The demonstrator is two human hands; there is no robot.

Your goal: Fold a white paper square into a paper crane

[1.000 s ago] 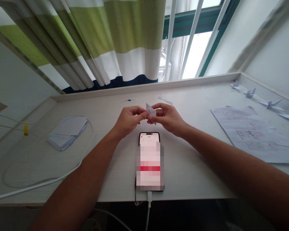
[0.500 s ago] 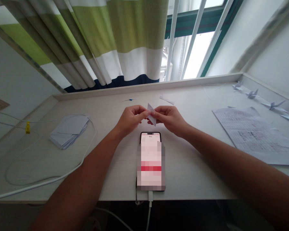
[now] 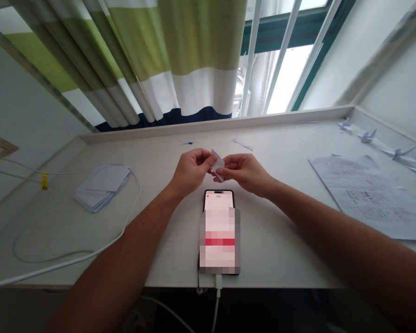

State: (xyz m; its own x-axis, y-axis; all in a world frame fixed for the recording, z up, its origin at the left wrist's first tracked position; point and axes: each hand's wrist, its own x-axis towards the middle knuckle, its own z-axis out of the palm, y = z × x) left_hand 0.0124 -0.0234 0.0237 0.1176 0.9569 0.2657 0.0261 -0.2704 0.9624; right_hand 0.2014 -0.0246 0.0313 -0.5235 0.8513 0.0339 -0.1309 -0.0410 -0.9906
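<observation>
A small folded piece of white paper [image 3: 217, 161] is held up between my two hands, just above the desk. My left hand [image 3: 194, 167] pinches its left side between thumb and fingers. Lower down on the right, the thumb of my right hand [image 3: 245, 170] presses the paper against the fingers behind it. Fingers cover parts of its edges, so its full shape is hidden. Right below the hands lies a phone [image 3: 219, 201] with its screen lit and mostly blurred out.
Loose white sheets [image 3: 104, 185] are stacked at the left beside a white cable [image 3: 93, 253]. Written pages [image 3: 364, 194] lie at the right, with several folded paper cranes [image 3: 398, 153] behind them. A paper strip [image 3: 242, 144] and a small blue item [image 3: 190, 143] lie farther back.
My right hand's thumb has slid down along the folded paper, and the paper has turned so that more of its face shows. The whole view has shifted slightly.
</observation>
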